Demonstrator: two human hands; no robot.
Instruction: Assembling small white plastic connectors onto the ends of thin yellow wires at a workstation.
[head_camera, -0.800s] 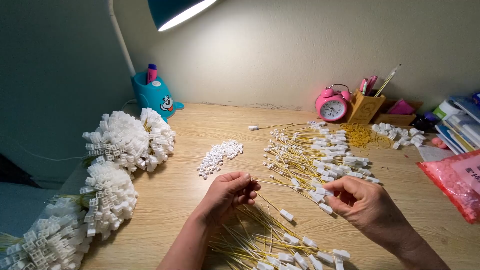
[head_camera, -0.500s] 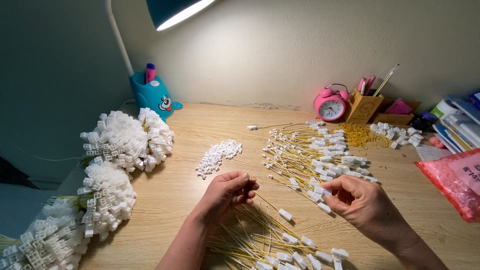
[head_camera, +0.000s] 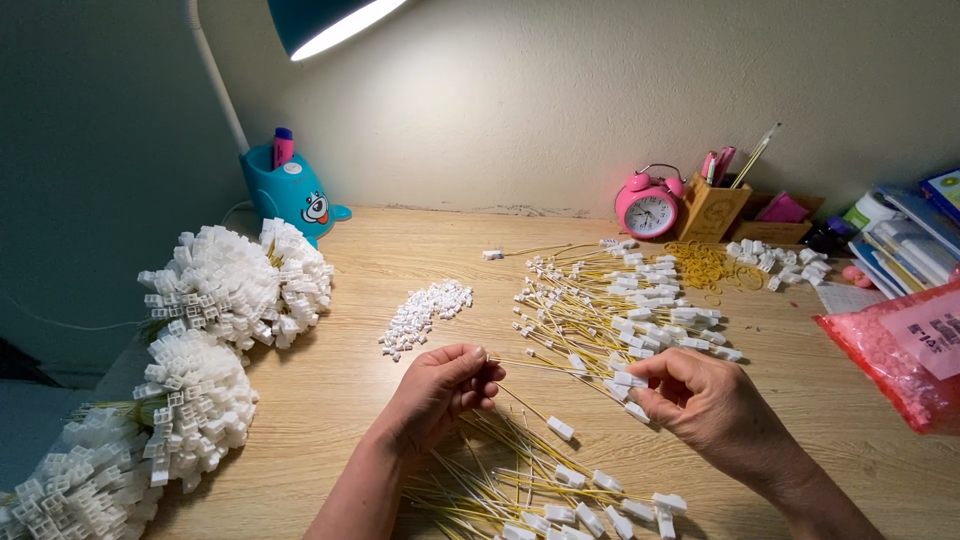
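My left hand (head_camera: 440, 392) pinches a thin yellow wire (head_camera: 530, 365); my right hand (head_camera: 700, 400) grips its white plug (head_camera: 630, 380) (more wires lie below, on the tabletop (head_camera: 340, 390)).

Your left hand (head_camera: 432, 398) pinches thin yellow wires (head_camera: 520, 470) that look like smooth plastic-coated strands, each ending in a small white connector (head_camera: 561, 428) of matt moulded plastic. Your right hand (head_camera: 712, 408) fingers another white plastic connector in the wire pile (head_camera: 610, 310). The desk (head_camera: 340, 390) under you is pale wood with visible grain and a dull finish. The bundles (head_camera: 235, 285) at your left are the same matt white plastic. The pink clock (head_camera: 650, 205) looks glossy, the blue holder (head_camera: 290, 190) smooth shiny plastic, the pencil box (head_camera: 712, 212) bare wood, and the red bag (head_camera: 895, 350) thin crinkled glossy film.
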